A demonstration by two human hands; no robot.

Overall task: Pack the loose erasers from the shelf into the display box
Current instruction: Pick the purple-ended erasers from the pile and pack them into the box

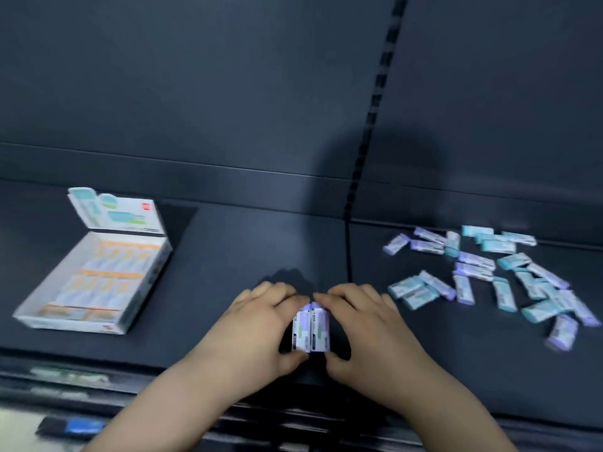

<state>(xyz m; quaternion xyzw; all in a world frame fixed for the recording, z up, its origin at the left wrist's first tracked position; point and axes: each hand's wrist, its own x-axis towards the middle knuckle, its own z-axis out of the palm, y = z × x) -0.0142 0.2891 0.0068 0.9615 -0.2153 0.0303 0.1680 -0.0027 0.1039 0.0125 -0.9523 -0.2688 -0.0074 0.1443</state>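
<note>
A dark shelf (228, 256) fills the lower half of the view, backed by a dark panel (195, 76) with 1 slotted upright strip (375, 102) running down it just right of centre. The picture is blurred throughout, so print on the packaging cannot be read.

The display box (153, 275) sits on the left part of the shelf, turned at an angle, its white lid flap standing up at the far side. Inside it lie rows of packed items with orange bands, filling much of the tray; how many is too blurred to tell.

The loose erasers (489, 275) lie scattered on the right part of the shelf, well apart from the box, in teal and pale purple wrappers. Some overlap, others lie singly at all angles.

Both bare hands rest on the shelf near its front edge, between the box and the scattered pile. The left hand (261, 324) and right hand (362, 324) face each other, fingers curled over the far end and thumbs tucked at the near end of a small bundle of erasers (311, 331), pressing it from both sides. 2 wrappers, side by side and lengthwise, show on top of the bundle, white with purple and green.

A blurred dark object with a blue patch (75, 427) lies below the shelf edge at lower left.
</note>
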